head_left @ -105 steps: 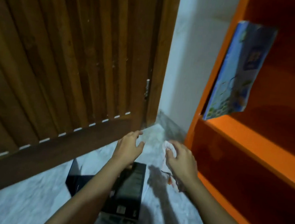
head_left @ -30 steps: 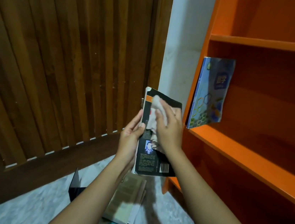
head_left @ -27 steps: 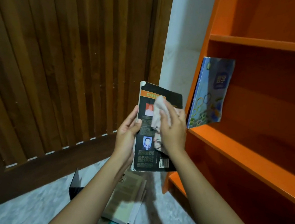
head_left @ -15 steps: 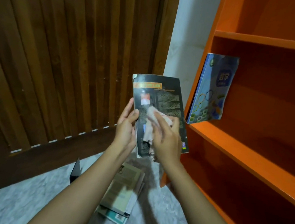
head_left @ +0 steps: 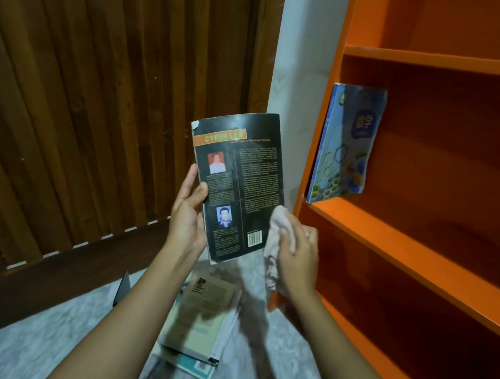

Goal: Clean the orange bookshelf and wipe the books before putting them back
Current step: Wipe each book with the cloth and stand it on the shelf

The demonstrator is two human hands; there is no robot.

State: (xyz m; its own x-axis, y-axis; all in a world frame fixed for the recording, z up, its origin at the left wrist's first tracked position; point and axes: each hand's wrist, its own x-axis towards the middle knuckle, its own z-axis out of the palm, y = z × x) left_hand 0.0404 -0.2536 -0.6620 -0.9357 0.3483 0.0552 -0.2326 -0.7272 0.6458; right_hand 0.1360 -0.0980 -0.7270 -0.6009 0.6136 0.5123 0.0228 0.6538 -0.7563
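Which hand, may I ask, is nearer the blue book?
Right. The right hand, with the cloth, is below-left of the blue book; the left hand, on the black book, is farther left.

Your left hand (head_left: 187, 216) holds a book (head_left: 236, 184) up before you by its left edge. Your right hand (head_left: 297, 252), with the cloth (head_left: 279, 224), is at its lower right edge. The bookshelf (head_left: 394, 235) stands to your right, with a second book (head_left: 347, 144) at a shelf's left end. A stack (head_left: 204, 319) lies on the floor (head_left: 35, 336) below, and the door (head_left: 95, 107) is on the left.
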